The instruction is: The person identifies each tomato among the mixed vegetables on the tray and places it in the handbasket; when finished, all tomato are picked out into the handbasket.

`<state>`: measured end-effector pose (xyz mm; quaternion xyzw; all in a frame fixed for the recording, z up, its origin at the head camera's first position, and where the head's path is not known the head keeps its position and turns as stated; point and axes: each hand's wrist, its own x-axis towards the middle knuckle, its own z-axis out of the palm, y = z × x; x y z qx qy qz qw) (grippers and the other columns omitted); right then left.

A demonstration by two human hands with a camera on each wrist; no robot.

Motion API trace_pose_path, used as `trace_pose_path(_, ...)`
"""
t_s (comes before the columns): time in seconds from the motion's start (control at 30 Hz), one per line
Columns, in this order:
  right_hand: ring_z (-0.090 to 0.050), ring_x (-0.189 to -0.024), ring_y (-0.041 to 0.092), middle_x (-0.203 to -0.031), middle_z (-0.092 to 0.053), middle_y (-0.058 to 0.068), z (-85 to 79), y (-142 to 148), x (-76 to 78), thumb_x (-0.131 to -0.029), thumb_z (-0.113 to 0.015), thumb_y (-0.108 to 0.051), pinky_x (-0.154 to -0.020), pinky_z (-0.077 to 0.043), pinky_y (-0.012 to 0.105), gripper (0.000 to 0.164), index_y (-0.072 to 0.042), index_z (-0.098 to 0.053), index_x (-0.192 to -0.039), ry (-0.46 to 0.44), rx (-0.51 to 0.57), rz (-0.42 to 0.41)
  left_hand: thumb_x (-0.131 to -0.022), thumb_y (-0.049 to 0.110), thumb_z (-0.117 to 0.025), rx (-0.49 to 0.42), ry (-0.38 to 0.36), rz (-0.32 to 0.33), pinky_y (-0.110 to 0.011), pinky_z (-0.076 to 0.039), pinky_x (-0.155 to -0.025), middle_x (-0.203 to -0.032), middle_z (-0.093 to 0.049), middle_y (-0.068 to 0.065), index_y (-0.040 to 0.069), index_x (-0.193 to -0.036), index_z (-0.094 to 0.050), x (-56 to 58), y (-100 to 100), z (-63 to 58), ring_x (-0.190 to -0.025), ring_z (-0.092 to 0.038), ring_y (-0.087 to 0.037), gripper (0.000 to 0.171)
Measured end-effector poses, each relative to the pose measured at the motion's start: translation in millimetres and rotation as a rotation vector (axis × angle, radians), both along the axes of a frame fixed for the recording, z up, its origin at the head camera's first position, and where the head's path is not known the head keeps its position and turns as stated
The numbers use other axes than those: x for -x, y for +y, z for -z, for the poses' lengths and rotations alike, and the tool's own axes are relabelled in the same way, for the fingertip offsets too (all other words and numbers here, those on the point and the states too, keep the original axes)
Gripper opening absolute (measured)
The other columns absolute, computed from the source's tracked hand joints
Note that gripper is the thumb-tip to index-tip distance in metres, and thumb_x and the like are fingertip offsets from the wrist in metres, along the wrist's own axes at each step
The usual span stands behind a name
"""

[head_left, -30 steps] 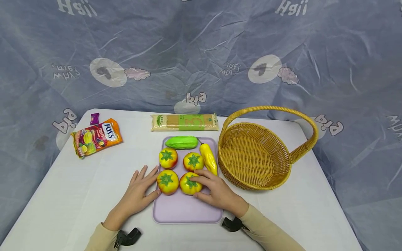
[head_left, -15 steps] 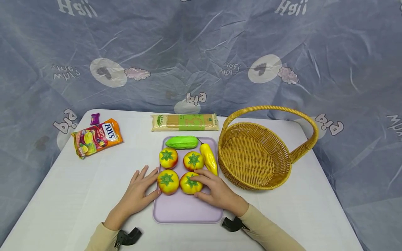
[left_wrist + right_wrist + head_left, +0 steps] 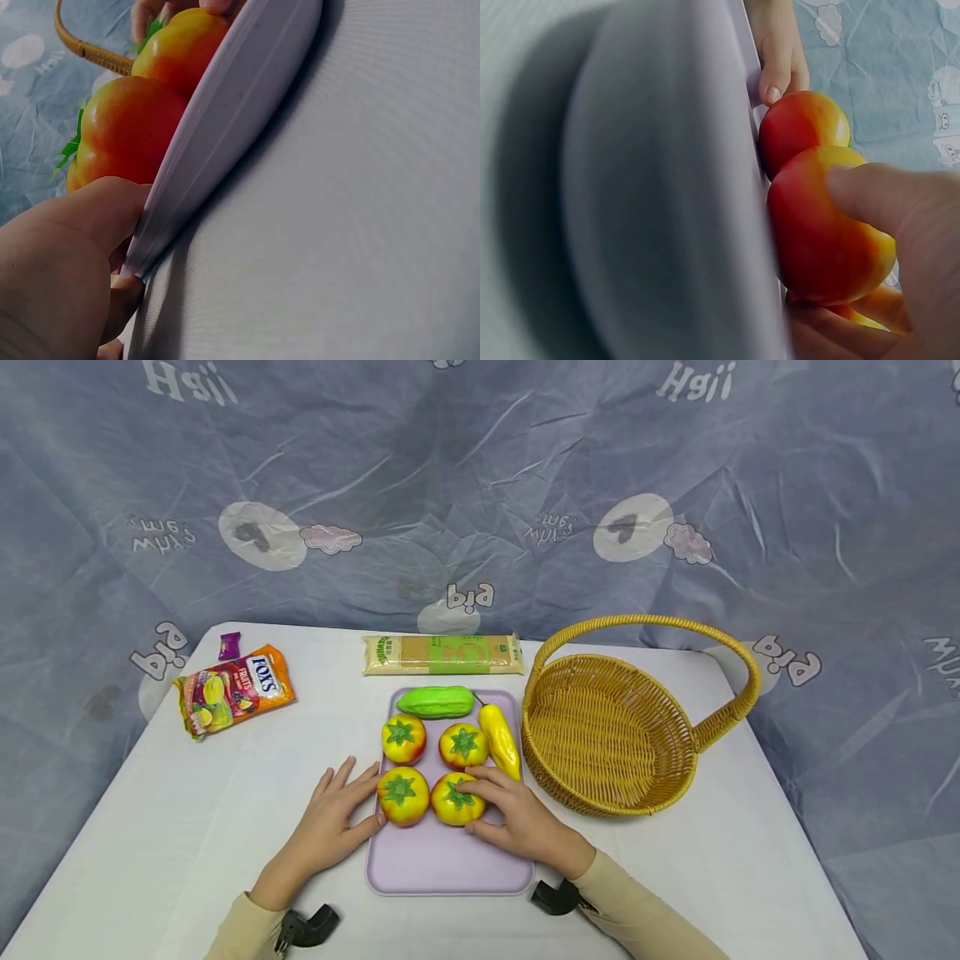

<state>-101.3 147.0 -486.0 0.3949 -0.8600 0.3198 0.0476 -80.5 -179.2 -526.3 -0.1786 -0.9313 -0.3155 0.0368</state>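
In the head view a lilac tray point(image 3: 450, 868) bears several yellow-and-red tomatoes with green leafy caps, a ridged green vegetable point(image 3: 435, 702) and a long yellow pepper point(image 3: 498, 739). My right hand point(image 3: 517, 818) holds the front right tomato point(image 3: 448, 802), thumb and fingers around it; the right wrist view shows the thumb on this tomato's side point(image 3: 817, 247). At the tray's left edge lies my left hand point(image 3: 333, 818), fingers spread and thumb tip at the rim beside the front left tomato point(image 3: 403, 797). Its thumb point(image 3: 112, 206) overlaps the rim in the left wrist view.
A wicker basket point(image 3: 600, 735) with a tall handle stands right of the tray. Behind the tray lies a pack of noodles point(image 3: 442, 655). To the left are an orange candy bag point(image 3: 236, 692) and a small purple sweet point(image 3: 229, 646). A grey-blue patterned cloth point(image 3: 480, 485) hangs behind the table.
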Motion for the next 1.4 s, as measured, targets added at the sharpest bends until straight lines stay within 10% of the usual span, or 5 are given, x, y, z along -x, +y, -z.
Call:
trace_pose_path(0.53, -0.063, -0.127, 0.029, -0.137, -0.063, 0.013, -5.6, 1.2, 0.6, -0.081, -0.086, -0.019, -0.105, -0.054, 0.042, 0.049, -0.012, -0.069, -0.126, -0.017, 0.031, -0.012, -0.087, 0.030, -0.073, -0.011, 0.013, -0.007, -0.075, -0.016, -0.118, -0.150, -0.057, -0.011, 0.015, -0.143, -0.061, -0.6, 2.2, -1.0, -0.149, -0.032, -0.051, 0.059)
trace_pose_path(1.4, -0.067, -0.117, 0.039, -0.133, -0.065, 0.021, -73.5, 61.8, 16.3, -0.072, -0.089, -0.002, -0.086, -0.062, 0.030, 0.055, -0.002, -0.070, -0.123, 0.021, 0.183, 0.094, -0.085, 0.027, -0.075, -0.019, 0.044, -0.011, -0.075, -0.018, -0.116, -0.148, -0.059, -0.012, 0.015, -0.141, -0.063, -0.6, 2.0, 3.2, -0.147, -0.035, -0.053, 0.058)
